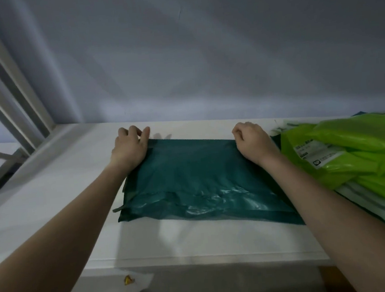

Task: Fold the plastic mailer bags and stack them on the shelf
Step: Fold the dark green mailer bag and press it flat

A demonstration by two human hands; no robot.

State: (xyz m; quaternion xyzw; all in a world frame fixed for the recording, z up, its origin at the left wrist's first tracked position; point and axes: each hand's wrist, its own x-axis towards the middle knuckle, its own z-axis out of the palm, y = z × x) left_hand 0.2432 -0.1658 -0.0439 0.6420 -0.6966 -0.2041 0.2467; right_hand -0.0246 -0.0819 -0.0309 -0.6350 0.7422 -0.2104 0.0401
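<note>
Teal mailer lies folded flat on the white shelf, left hand and right hand fingers curled gripping its far corners; unfolded green pile beside it remains.

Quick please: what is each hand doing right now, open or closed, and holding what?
Left hand: closed, fingers curled on the far left corner of the teal mailer bag.
Right hand: closed, fingers curled on its far right corner.

teal mailer bag — glossy, wrinkled plastic | green bag — shiny plastic | shelf — smooth, matt white
</note>
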